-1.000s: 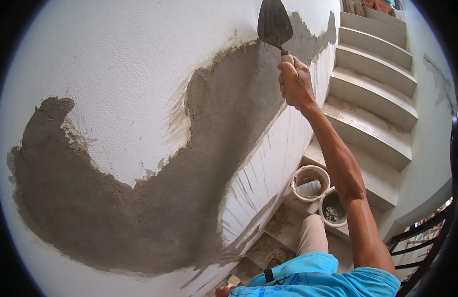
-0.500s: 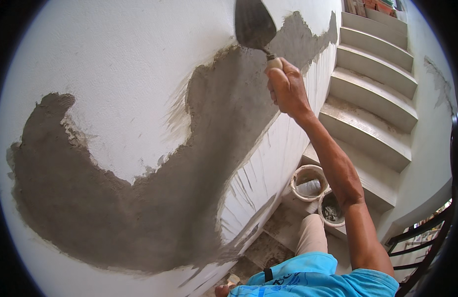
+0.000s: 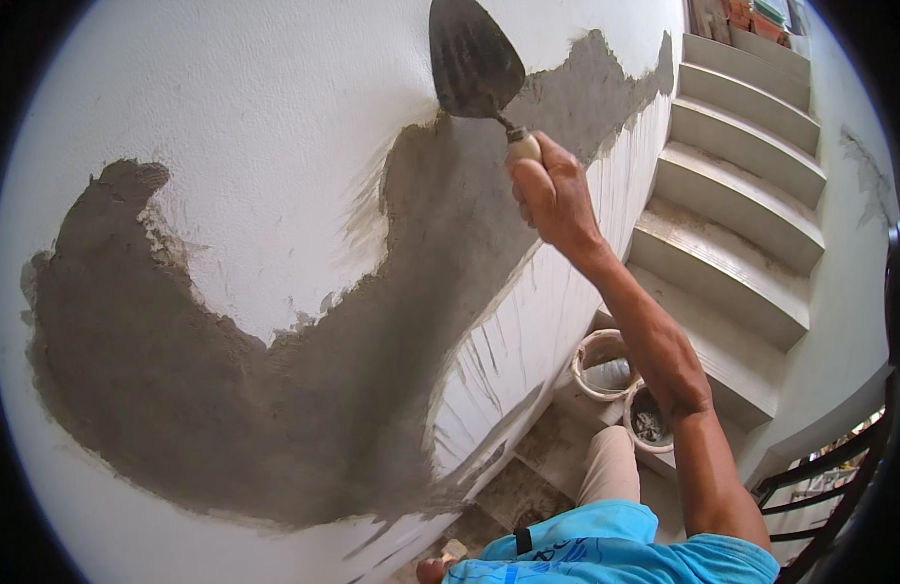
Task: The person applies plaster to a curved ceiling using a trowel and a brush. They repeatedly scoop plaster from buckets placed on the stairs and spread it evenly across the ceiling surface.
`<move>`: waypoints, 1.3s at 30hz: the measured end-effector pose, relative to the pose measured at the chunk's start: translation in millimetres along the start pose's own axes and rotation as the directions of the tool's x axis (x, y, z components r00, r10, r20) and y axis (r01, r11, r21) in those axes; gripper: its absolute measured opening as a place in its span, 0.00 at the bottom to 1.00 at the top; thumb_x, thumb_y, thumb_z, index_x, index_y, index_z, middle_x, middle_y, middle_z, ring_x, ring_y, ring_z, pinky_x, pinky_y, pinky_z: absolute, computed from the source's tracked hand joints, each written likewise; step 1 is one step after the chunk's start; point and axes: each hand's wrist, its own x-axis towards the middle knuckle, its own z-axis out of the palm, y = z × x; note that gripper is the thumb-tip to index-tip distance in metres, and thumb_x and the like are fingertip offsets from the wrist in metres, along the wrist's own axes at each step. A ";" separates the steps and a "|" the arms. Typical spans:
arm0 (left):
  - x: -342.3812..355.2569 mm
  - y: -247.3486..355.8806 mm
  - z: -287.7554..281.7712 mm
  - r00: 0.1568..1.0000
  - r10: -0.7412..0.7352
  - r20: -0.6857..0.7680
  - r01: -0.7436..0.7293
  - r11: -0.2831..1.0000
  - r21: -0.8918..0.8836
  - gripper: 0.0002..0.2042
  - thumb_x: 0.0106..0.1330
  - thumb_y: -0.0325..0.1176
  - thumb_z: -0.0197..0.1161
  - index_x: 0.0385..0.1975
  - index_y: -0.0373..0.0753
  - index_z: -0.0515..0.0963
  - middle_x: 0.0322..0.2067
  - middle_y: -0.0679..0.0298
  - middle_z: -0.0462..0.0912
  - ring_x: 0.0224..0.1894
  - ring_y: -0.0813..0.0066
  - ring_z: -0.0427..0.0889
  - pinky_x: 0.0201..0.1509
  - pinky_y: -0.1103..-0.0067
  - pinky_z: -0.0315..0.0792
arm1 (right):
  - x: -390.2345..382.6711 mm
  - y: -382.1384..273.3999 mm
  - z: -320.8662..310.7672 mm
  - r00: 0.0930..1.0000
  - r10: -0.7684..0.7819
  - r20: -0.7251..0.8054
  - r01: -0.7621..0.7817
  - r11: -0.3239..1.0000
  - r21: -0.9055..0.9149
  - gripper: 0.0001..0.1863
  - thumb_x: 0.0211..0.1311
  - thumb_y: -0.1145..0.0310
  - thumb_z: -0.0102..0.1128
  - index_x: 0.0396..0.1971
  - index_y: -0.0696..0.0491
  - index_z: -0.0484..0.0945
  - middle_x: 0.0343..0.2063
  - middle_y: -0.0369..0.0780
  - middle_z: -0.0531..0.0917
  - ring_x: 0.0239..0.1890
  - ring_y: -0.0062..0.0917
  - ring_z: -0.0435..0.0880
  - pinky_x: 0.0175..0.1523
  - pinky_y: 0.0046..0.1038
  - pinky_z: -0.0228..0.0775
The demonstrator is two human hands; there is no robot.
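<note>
My right hand (image 3: 557,190) is closed round the pale handle of a pointed masonry trowel (image 3: 476,63). The dark, mortar-stained blade points up and lies over the wall at the upper edge of a wide patch of wet grey mortar (image 3: 304,419). Whether the blade touches the wall cannot be told. White painted wall (image 3: 265,185) surrounds the patch, which curves from the far left to the upper right. At the lower edge, a small part of what looks like my left hand (image 3: 431,571) shows beside a small pale thing (image 3: 455,550); its fingers are mostly hidden.
Pale stairs (image 3: 732,214) climb at the right. Below my forearm stand two buckets, one with a pale object inside (image 3: 606,375), the other with grey mortar (image 3: 648,425). A dark metal railing (image 3: 829,457) runs at the lower right. Grey drips streak the lower wall.
The trowel has moved left and slightly down in the picture, its blade tilting further left. My right hand stays closed on it. The whole view has shifted a little.
</note>
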 end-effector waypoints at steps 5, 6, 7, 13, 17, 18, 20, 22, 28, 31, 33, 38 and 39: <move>-4.3 0.1 2.5 1.000 0.009 -0.009 -0.009 1.000 0.005 0.08 0.59 0.36 0.58 0.23 0.42 0.80 0.23 0.55 0.81 0.27 0.52 0.82 0.31 0.59 0.73 | -0.4 -3.6 4.9 1.000 0.003 -0.019 -0.003 1.000 0.025 0.13 0.61 0.61 0.52 0.26 0.57 0.73 0.18 0.38 0.75 0.22 0.20 0.74 0.25 0.28 0.67; -5.3 0.3 3.6 1.000 0.010 -0.011 -0.010 1.000 0.007 0.08 0.59 0.36 0.58 0.23 0.42 0.80 0.23 0.55 0.81 0.27 0.52 0.82 0.30 0.59 0.73 | -4.7 -2.3 9.6 0.999 -0.034 -0.012 0.035 0.999 0.032 0.13 0.60 0.62 0.52 0.26 0.57 0.73 0.17 0.38 0.75 0.21 0.19 0.74 0.25 0.28 0.66; -3.9 1.5 5.7 1.000 0.013 -0.015 -0.013 1.000 0.008 0.08 0.59 0.36 0.58 0.23 0.42 0.80 0.23 0.55 0.81 0.27 0.52 0.82 0.30 0.59 0.73 | -6.4 -3.2 9.4 0.997 -0.076 0.020 0.076 0.997 0.004 0.13 0.60 0.61 0.52 0.26 0.57 0.74 0.17 0.37 0.75 0.20 0.18 0.73 0.23 0.27 0.65; -10.6 1.9 8.2 1.000 0.016 -0.027 -0.015 1.000 0.019 0.08 0.59 0.36 0.58 0.23 0.42 0.80 0.23 0.55 0.81 0.27 0.52 0.82 0.30 0.59 0.73 | -0.4 -7.7 4.9 0.999 0.004 0.039 -0.006 0.998 0.062 0.12 0.61 0.62 0.49 0.27 0.55 0.72 0.16 0.34 0.73 0.17 0.16 0.70 0.19 0.25 0.62; -16.8 2.6 11.4 0.999 0.009 -0.036 -0.008 1.000 0.021 0.08 0.59 0.36 0.58 0.23 0.42 0.79 0.23 0.56 0.81 0.27 0.53 0.81 0.30 0.59 0.73 | -13.1 -25.0 10.4 0.993 0.000 0.115 -0.012 0.995 0.102 0.13 0.62 0.61 0.51 0.27 0.56 0.72 0.16 0.35 0.73 0.19 0.18 0.71 0.21 0.27 0.63; -17.3 2.6 11.9 0.999 0.008 -0.038 -0.007 1.000 0.019 0.08 0.59 0.36 0.58 0.22 0.42 0.79 0.23 0.56 0.81 0.27 0.53 0.81 0.30 0.59 0.73 | -13.8 -29.2 10.6 0.992 0.030 0.120 -0.046 0.990 0.130 0.15 0.62 0.60 0.52 0.26 0.57 0.72 0.17 0.36 0.73 0.21 0.19 0.72 0.23 0.29 0.64; -17.0 2.6 12.5 0.999 0.011 -0.039 -0.010 1.000 0.022 0.08 0.59 0.36 0.58 0.22 0.42 0.79 0.23 0.56 0.81 0.26 0.53 0.81 0.29 0.59 0.73 | -10.7 -25.8 11.3 0.996 0.006 0.089 -0.014 0.996 0.087 0.14 0.62 0.60 0.52 0.26 0.57 0.72 0.17 0.37 0.73 0.20 0.19 0.72 0.24 0.29 0.64; -16.0 3.0 12.9 0.999 0.018 -0.045 -0.017 1.000 0.025 0.08 0.59 0.36 0.58 0.22 0.42 0.79 0.23 0.56 0.81 0.26 0.53 0.81 0.29 0.59 0.73 | -10.0 -25.0 13.4 0.996 -0.042 0.083 0.038 0.998 0.052 0.14 0.61 0.61 0.52 0.26 0.57 0.71 0.17 0.37 0.73 0.20 0.19 0.72 0.23 0.29 0.64; -20.9 1.0 13.9 0.998 0.024 -0.052 -0.022 0.999 0.035 0.08 0.59 0.36 0.58 0.22 0.42 0.79 0.22 0.56 0.81 0.26 0.53 0.81 0.29 0.59 0.73 | -7.6 -22.8 13.4 0.998 -0.008 0.055 0.002 0.994 0.110 0.10 0.62 0.63 0.50 0.27 0.55 0.71 0.17 0.32 0.71 0.15 0.13 0.69 0.18 0.23 0.60; -24.9 0.7 16.5 0.998 0.021 -0.059 -0.019 0.999 0.042 0.08 0.59 0.36 0.58 0.22 0.42 0.79 0.22 0.56 0.81 0.26 0.53 0.81 0.29 0.59 0.73 | -17.6 -27.1 20.5 0.987 -0.102 0.121 0.095 0.994 0.056 0.10 0.62 0.63 0.51 0.26 0.54 0.70 0.18 0.32 0.71 0.17 0.13 0.68 0.19 0.22 0.59; -27.8 -0.4 16.7 0.998 0.027 -0.057 -0.025 0.999 0.046 0.08 0.59 0.36 0.58 0.22 0.42 0.79 0.22 0.56 0.81 0.26 0.53 0.81 0.28 0.59 0.73 | -19.0 -28.4 19.5 0.980 -0.139 0.139 0.140 0.990 0.007 0.11 0.62 0.62 0.51 0.27 0.54 0.69 0.18 0.32 0.71 0.18 0.13 0.68 0.20 0.23 0.60; -30.0 -3.8 26.0 0.997 0.049 -0.067 -0.045 0.997 0.059 0.08 0.59 0.36 0.58 0.22 0.42 0.79 0.22 0.56 0.81 0.25 0.53 0.81 0.28 0.59 0.72 | -26.4 -30.0 21.3 0.980 -0.128 0.155 0.132 0.991 -0.018 0.11 0.63 0.64 0.53 0.27 0.57 0.69 0.17 0.38 0.72 0.19 0.19 0.70 0.24 0.29 0.64; -29.9 -5.6 27.7 0.996 0.053 -0.068 -0.048 0.997 0.063 0.08 0.59 0.36 0.58 0.21 0.42 0.79 0.22 0.57 0.81 0.25 0.53 0.81 0.28 0.59 0.72 | -32.2 -30.6 22.8 0.973 -0.146 0.176 0.155 0.987 -0.036 0.12 0.62 0.65 0.53 0.27 0.58 0.69 0.16 0.41 0.72 0.19 0.22 0.71 0.25 0.32 0.66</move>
